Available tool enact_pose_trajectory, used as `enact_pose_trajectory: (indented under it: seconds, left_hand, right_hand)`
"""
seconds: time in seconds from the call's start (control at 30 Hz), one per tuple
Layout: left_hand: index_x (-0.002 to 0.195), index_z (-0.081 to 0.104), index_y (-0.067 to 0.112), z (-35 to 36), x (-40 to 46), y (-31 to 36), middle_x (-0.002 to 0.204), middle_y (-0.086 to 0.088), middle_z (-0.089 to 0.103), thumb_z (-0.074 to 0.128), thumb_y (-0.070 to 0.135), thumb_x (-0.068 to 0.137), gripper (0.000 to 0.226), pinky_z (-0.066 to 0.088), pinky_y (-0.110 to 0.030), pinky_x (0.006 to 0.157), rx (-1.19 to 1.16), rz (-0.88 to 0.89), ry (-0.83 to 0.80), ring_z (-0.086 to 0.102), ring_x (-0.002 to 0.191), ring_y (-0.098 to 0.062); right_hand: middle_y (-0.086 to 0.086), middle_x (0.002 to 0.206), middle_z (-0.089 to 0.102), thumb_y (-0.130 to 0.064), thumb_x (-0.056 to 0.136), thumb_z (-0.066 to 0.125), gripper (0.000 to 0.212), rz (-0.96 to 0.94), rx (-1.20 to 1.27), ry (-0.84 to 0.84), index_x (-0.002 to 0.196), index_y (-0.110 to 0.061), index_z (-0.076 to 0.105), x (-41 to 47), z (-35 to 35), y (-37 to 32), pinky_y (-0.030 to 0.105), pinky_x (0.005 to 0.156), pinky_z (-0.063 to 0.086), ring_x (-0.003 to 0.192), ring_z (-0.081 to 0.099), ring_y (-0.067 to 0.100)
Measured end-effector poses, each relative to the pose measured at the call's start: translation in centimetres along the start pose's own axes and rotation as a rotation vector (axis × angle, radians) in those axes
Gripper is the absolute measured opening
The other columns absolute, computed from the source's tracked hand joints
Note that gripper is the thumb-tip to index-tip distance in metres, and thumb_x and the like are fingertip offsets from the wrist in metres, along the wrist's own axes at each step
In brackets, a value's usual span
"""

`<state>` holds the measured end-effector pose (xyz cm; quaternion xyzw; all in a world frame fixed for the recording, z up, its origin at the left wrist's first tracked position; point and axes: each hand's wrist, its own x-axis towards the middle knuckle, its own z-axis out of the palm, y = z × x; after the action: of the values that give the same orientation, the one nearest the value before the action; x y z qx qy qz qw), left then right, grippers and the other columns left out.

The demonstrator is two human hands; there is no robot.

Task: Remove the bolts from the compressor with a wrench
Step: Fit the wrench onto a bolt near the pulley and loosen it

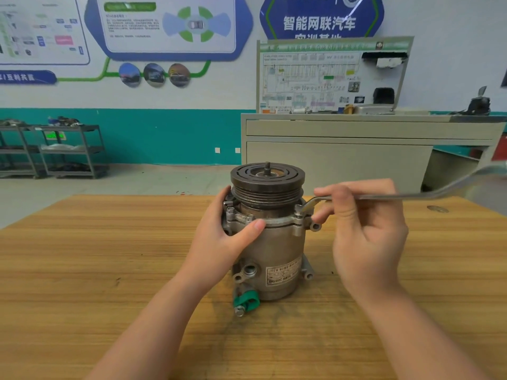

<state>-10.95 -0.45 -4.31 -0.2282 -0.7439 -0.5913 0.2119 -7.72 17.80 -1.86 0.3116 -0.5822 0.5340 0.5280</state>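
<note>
- The wrench (406,197) runs off the right edge, so its far end is cut off and blurred.
- Its near end sits on a bolt (299,214) mostly covered by the wrench head.
- The left hand (219,237) hides the compressor (277,250) flange's left side.
- The label (282,272) print is too small to read, perhaps a model number.
- The desk (82,256) is cut off below.
</note>
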Motion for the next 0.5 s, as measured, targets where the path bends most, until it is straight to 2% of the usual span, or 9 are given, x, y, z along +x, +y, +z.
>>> enact_pose_trajectory:
  seconds: [0.03, 0.13, 0.23, 0.3, 0.37, 0.43, 0.5]
  left_hand:
    - [0.120, 0.039, 0.058, 0.0, 0.0, 0.0, 0.112, 0.051, 0.052, 0.068, 0.061, 0.066, 0.062, 0.040, 0.001, 0.080, 0.000, 0.001, 0.002, 0.050, 0.110, 0.022]
    - [0.120, 0.039, 0.058, 0.0, 0.0, -0.1, 0.111, 0.051, 0.052, 0.068, 0.062, 0.066, 0.061, 0.041, 0.001, 0.079, 0.002, 0.001, 0.004, 0.050, 0.110, 0.022]
    - [0.120, 0.038, 0.059, 0.0, 0.0, -0.2, 0.110, 0.052, 0.051, 0.071, 0.060, 0.068, 0.061, 0.040, 0.002, 0.079, 0.010, -0.005, 0.005, 0.048, 0.109, 0.023]
    - [0.119, 0.038, 0.059, 0.0, -0.1, -0.2, 0.109, 0.054, 0.050, 0.071, 0.053, 0.072, 0.058, 0.039, 0.003, 0.077, 0.013, -0.011, 0.006, 0.047, 0.108, 0.025]
    - [0.119, 0.038, 0.059, 0.0, -0.1, -0.2, 0.108, 0.055, 0.049, 0.070, 0.049, 0.074, 0.056, 0.038, 0.004, 0.077, 0.017, -0.006, 0.008, 0.047, 0.107, 0.027]
    - [0.118, 0.038, 0.058, 0.1, -0.1, -0.1, 0.107, 0.056, 0.049, 0.071, 0.049, 0.074, 0.056, 0.038, 0.005, 0.077, 0.014, -0.008, 0.010, 0.046, 0.106, 0.027]
    - [0.119, 0.036, 0.059, 0.0, -0.1, 0.0, 0.107, 0.056, 0.049, 0.073, 0.054, 0.075, 0.058, 0.038, 0.005, 0.077, 0.007, -0.015, 0.007, 0.046, 0.107, 0.028]
  right_hand:
    - [0.002, 0.079, 0.065, -0.032, 0.101, 0.050, 0.008, -0.077, -0.032, -0.070, 0.097, -0.030, 0.056, -0.2, 0.0, 0.1, 0.031, 0.057, 0.053, 0.063, 0.064, 0.010]
    - [0.009, 0.087, 0.062, -0.035, 0.104, 0.042, 0.023, -0.236, -0.150, -0.197, 0.098, -0.015, 0.050, -1.0, 0.4, 0.6, 0.027, 0.063, 0.051, 0.073, 0.059, 0.010]
    - [0.008, 0.086, 0.058, -0.031, 0.105, 0.037, 0.011, -0.165, 0.004, -0.093, 0.105, -0.027, 0.047, -1.7, 1.2, 0.2, 0.028, 0.060, 0.045, 0.065, 0.055, 0.015]
    - [0.007, 0.080, 0.062, -0.019, 0.103, 0.036, 0.008, 0.012, 0.146, 0.127, 0.104, -0.026, 0.040, -1.8, 1.5, 0.0, 0.026, 0.054, 0.044, 0.052, 0.052, 0.017]
    - [0.004, 0.070, 0.065, -0.011, 0.097, 0.034, 0.010, 0.295, 0.303, 0.342, 0.097, -0.021, 0.038, -1.2, 1.3, 0.1, 0.025, 0.049, 0.041, 0.044, 0.049, 0.020]
    - [0.007, 0.064, 0.065, -0.006, 0.096, 0.034, 0.013, 0.562, 0.481, 0.419, 0.093, -0.016, 0.041, -0.2, 0.7, 0.7, 0.021, 0.046, 0.040, 0.040, 0.048, 0.021]
    - [0.008, 0.061, 0.065, -0.006, 0.101, 0.035, 0.017, 0.783, 0.610, 0.388, 0.090, -0.015, 0.044, 1.0, -0.1, 1.6, 0.020, 0.044, 0.042, 0.041, 0.050, 0.019]
